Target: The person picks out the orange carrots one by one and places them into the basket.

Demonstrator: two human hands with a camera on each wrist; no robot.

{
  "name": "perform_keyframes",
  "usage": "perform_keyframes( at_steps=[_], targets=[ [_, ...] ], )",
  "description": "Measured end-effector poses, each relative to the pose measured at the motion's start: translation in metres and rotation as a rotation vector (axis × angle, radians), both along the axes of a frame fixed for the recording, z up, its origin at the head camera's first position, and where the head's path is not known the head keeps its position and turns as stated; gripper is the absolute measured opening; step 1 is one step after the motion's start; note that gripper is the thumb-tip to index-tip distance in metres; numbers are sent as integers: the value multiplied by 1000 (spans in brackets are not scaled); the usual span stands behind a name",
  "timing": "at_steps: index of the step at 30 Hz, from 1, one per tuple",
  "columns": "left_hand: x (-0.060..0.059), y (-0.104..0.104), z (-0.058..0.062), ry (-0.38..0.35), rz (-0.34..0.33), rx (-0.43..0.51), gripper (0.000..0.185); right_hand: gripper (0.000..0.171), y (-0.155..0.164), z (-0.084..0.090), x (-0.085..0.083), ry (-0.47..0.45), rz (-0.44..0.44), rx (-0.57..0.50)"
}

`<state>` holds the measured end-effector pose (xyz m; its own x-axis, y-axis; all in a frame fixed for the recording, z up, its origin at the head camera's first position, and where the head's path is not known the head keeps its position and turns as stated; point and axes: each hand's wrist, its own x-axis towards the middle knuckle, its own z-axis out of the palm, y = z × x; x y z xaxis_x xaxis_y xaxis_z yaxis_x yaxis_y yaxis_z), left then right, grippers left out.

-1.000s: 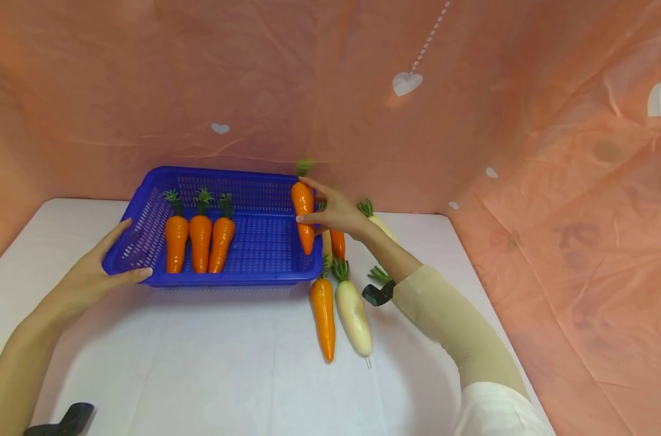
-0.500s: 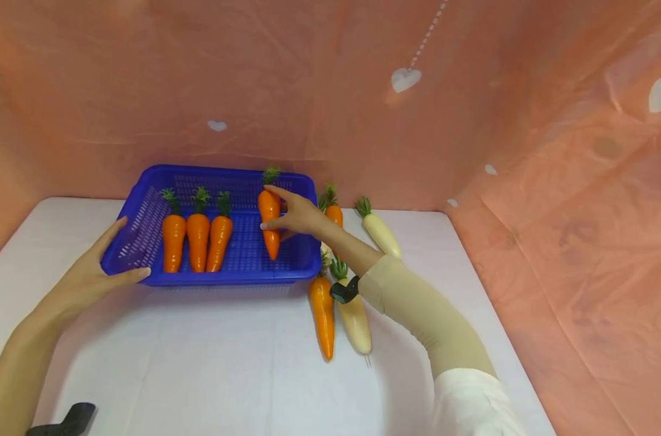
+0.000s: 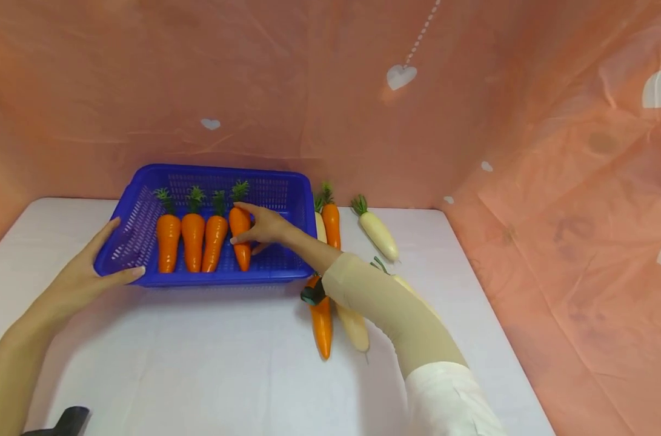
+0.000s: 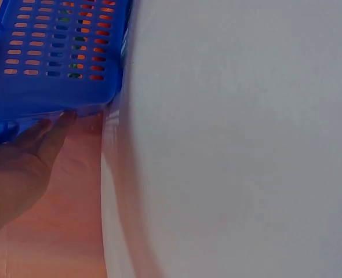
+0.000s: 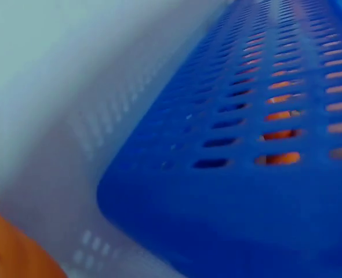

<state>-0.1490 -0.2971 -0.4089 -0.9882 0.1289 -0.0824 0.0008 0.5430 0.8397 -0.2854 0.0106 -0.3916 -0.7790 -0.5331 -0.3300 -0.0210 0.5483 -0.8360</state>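
In the head view my right hand (image 3: 265, 227) pinches a glossy orange carrot (image 3: 240, 223) inside the blue perforated basket (image 3: 226, 278). That carrot leans slightly, green top toward the back wall, beside a row of other carrots (image 3: 192, 239). My left hand (image 3: 82, 278) grips the basket's left end, thumb at the front rim and fingers along the side. In the left wrist view the left hand (image 4: 20, 168) has its fingertips at the rim of the basket (image 4: 49, 95). The right wrist view shows the outside of the basket (image 5: 229, 214); the right hand is hidden there.
Right of the basket lie two more carrots, one farther back (image 3: 331, 225) and one nearer (image 3: 322, 330). Several white radishes lie around them, one at the back right (image 3: 378, 235) and one partly under the right forearm (image 3: 354, 327). An orange cloth wall (image 3: 352, 121) rises behind the white table (image 3: 210, 363).
My right hand has carried the carrot left over the basket's right end and down beside the row of carrots. The left hand keeps its place on the basket.
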Motion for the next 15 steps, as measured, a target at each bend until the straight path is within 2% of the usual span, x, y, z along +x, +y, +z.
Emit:
perform_keyframes(
  at_steps=[7, 15],
  targets=[
    [0, -1, 3, 11, 4, -26, 99, 89, -11, -7, -4, 38, 62, 77],
    [1, -1, 0, 14, -3, -25, 100, 92, -10, -11, 0, 55, 104, 87]
  ],
)
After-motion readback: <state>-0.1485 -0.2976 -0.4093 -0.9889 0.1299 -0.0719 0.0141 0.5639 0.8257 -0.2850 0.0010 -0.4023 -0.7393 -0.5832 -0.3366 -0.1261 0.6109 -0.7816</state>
